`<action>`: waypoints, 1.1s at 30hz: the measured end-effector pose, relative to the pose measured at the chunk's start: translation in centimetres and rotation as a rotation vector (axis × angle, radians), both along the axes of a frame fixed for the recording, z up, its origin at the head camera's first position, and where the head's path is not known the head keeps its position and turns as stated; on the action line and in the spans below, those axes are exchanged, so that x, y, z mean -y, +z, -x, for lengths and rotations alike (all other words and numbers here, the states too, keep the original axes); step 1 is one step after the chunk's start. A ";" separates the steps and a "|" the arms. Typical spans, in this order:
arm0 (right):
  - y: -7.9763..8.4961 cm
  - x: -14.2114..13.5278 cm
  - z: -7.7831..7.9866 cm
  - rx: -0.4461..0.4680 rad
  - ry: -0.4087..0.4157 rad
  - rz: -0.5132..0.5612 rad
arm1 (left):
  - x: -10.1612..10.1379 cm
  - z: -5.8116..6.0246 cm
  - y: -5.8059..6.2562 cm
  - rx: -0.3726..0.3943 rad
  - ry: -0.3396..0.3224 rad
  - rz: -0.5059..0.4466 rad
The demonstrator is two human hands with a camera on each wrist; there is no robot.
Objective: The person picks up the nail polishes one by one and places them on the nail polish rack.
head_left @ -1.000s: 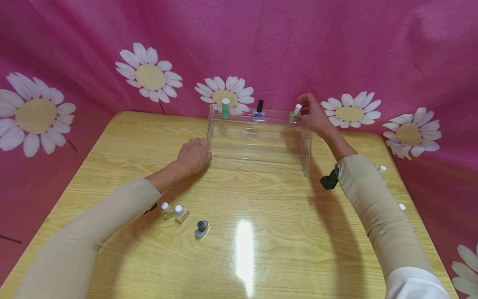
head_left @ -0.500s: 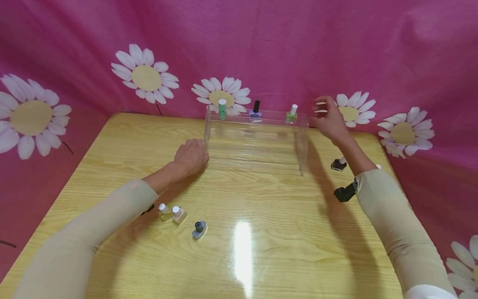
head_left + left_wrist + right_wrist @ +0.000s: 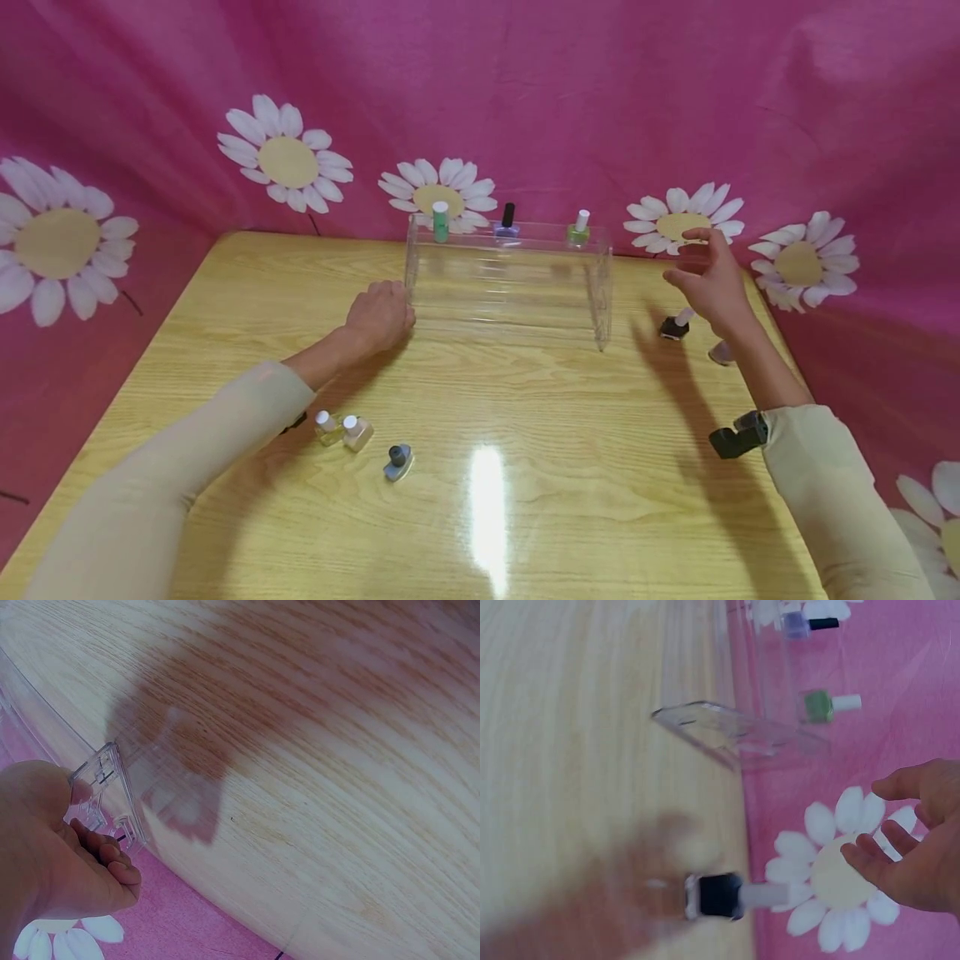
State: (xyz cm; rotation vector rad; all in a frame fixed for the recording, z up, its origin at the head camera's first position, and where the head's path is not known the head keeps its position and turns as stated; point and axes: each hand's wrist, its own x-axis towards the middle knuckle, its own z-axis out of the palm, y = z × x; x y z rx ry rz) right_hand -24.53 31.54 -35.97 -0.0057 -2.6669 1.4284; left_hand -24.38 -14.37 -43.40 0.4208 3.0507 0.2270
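A clear acrylic display rack [image 3: 510, 292] stands at the back of the table. My left hand [image 3: 380, 315] grips its left end panel [image 3: 112, 787], fingers curled at the edge. On the top tier stand a green nail polish bottle [image 3: 440, 223], a lilac one with a black cap [image 3: 507, 223] and a lime-green one with a white cap [image 3: 579, 229]. To the right of the rack, my right hand [image 3: 712, 283] hovers with fingers spread and nothing in them. Below it on the table are a black nail polish bottle [image 3: 674, 327] and a pale one [image 3: 722, 353], partly hidden by the forearm.
At the front left of the wooden table [image 3: 585, 467] stand a yellowish nail polish bottle [image 3: 327, 428], a beige one [image 3: 357, 433] beside it, and a grey-blue one [image 3: 399, 463]. A pink flowered cloth [image 3: 570, 100] hangs right behind the table.
My right hand has let go of the lime-green nail polish bottle on the top tier and moved right and down, above the black bottle. The left hand stays at the rack.
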 end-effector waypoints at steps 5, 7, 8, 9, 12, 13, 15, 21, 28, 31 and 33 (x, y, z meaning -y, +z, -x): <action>-1.7 -1.3 -1.2 0.030 -0.036 -0.027 | -0.1 0.1 0.0 0.001 0.000 0.016; -2.4 -1.5 -1.4 0.039 -0.043 -0.021 | 0.0 0.1 -0.1 -0.006 -0.002 0.018; -2.8 -1.7 -1.5 0.047 -0.046 -0.018 | 0.0 0.1 -0.1 -0.009 -0.002 0.017; -3.1 -1.8 -1.6 0.056 -0.048 -0.014 | 0.0 0.1 -0.1 -0.011 -0.003 0.017; -4.1 -2.0 -1.7 0.068 -0.061 0.018 | 0.0 0.1 -0.1 -0.014 0.002 0.007; -4.4 -2.1 -1.7 0.066 -0.067 0.025 | -0.1 0.1 -0.1 -0.013 0.005 0.004; -5.0 -2.4 -1.7 0.058 -0.077 0.036 | -0.1 0.1 -0.1 -0.016 0.008 0.000; -7.0 -3.2 -1.7 0.088 -0.026 0.044 | -0.1 0.0 -0.2 -0.018 0.012 0.001; -9.0 -3.9 -1.9 0.086 0.019 0.105 | -0.1 0.0 -0.2 -0.019 0.008 0.005; -9.4 -4.0 -1.9 0.079 0.011 0.116 | -0.2 0.0 -0.2 -0.024 0.007 0.004; -9.6 -4.0 -2.0 0.084 0.001 0.120 | -0.2 0.0 -0.1 -0.026 0.006 0.004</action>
